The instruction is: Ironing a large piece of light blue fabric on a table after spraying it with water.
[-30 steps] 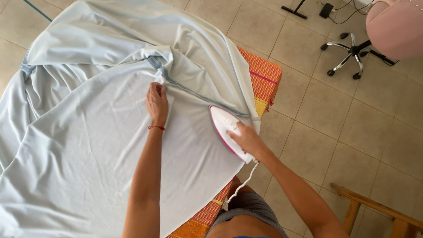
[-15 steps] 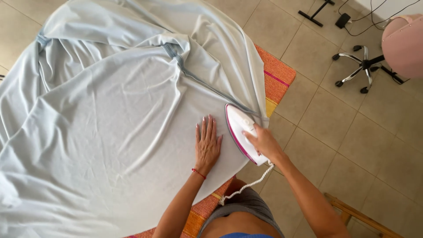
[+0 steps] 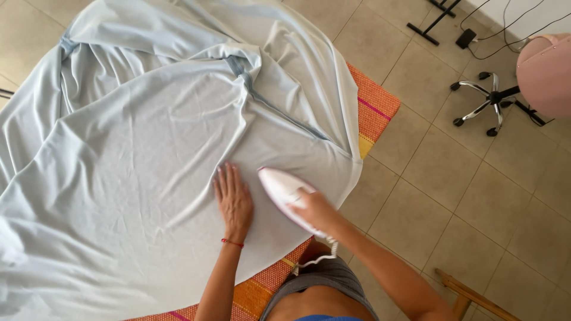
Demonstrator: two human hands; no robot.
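A large pale blue sheet (image 3: 137, 154) lies spread over a surface covered by an orange woven cloth (image 3: 372, 110). My left hand (image 3: 233, 201) rests flat on the sheet near its front edge, fingers apart, a thin red band at the wrist. Just to its right, my right hand (image 3: 312, 209) grips the handle of a white and pink iron (image 3: 284, 190), which sits sole-down on the sheet. A coiled white cord (image 3: 315, 258) hangs from the iron's rear. A folded seam with a darker blue band (image 3: 241, 68) runs across the upper sheet.
Beige tiled floor (image 3: 452, 178) lies to the right. A wheeled chair base (image 3: 491, 98) with a pink seat (image 3: 544, 74) stands at the upper right, with black cables and a stand foot (image 3: 434, 24) behind it. A wooden piece (image 3: 470, 294) juts at the lower right.
My left hand slid from the seam down the sheet toward me and now lies flat beside the iron. The iron moved inward over the sheet, leftward from the edge.
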